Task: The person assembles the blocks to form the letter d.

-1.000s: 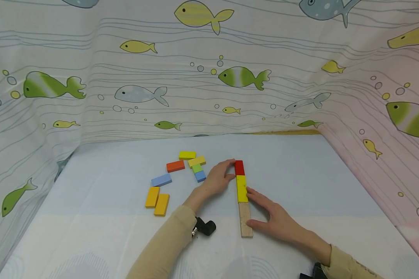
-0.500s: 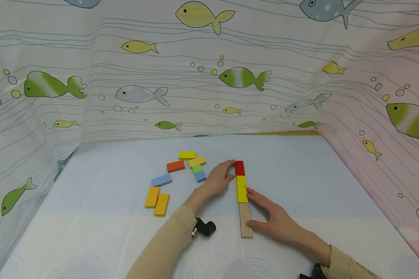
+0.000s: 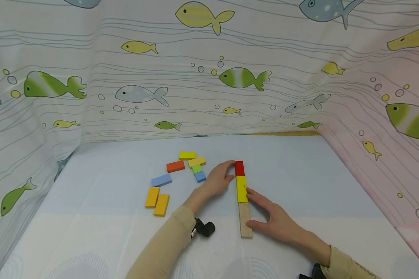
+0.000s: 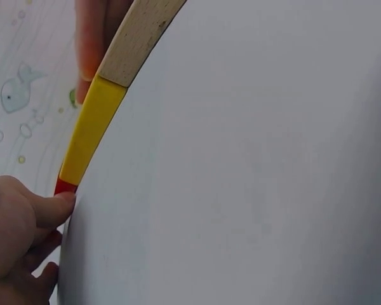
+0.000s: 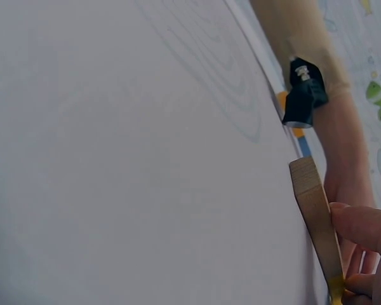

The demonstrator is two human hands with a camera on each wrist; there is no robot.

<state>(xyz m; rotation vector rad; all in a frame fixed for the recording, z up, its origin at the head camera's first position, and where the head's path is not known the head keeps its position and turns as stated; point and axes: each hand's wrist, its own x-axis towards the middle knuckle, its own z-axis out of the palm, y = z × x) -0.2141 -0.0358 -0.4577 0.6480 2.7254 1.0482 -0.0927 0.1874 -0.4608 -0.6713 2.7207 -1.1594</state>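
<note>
A straight row lies on the table: a red block [image 3: 239,168] at the far end, a yellow block [image 3: 242,189] in the middle and a bare wooden block [image 3: 245,221] nearest. Left of the row, my left hand [image 3: 214,180] has its index fingertip at the red block's far left corner; the left wrist view shows its thumb against that block. My right hand [image 3: 279,219] is on the other side. Its fingers touch the yellow block's right edge, and its thumb rests against the wooden block [image 5: 317,216]. Neither hand wraps around a block.
Loose blocks lie left of the left hand: a red-orange block [image 3: 175,166], a blue block [image 3: 161,179], two orange blocks [image 3: 152,197], and a small cluster with a green block [image 3: 197,168]. Fish-patterned cloth [image 3: 195,104] surrounds the table's back and sides.
</note>
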